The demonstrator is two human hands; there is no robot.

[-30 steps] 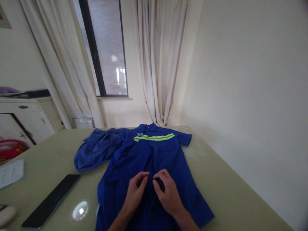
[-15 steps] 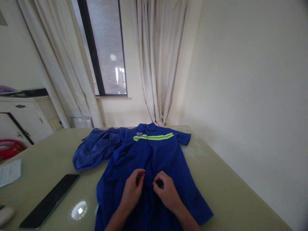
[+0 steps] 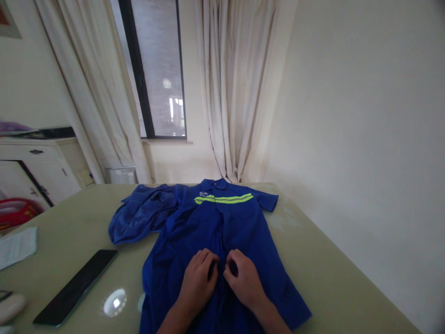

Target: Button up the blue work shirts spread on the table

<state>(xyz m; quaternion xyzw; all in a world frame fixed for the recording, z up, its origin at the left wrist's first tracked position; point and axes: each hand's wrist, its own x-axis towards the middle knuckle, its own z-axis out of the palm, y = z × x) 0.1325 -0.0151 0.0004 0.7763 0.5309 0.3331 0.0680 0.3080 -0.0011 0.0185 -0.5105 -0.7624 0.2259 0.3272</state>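
Observation:
A blue short-sleeved work shirt [image 3: 243, 227] with a yellow-green reflective stripe across the chest lies spread on the table, its collar at the far end. My left hand [image 3: 200, 280] is over the lower middle of the shirt, left of its front opening, fingers curled with the fingertips hidden. Just to the right, my right hand [image 3: 245, 278] pinches at the opening's other edge; what lies between the fingertips is too small to make out. A crumpled blue garment [image 3: 142, 213] rests against the shirt's left side.
The greenish table [image 3: 333, 278] also bears a long black flat object [image 3: 76, 287], white paper [image 3: 17, 246] and a pale rounded object [image 3: 10, 306] at left. Behind are curtains, a window and a white cabinet [image 3: 52, 171]; a wall stands at right.
My left hand has turned so its back shows more, and it sits slightly to the right. My right hand remains closed in nearly the same place. The whole view has shifted slightly.

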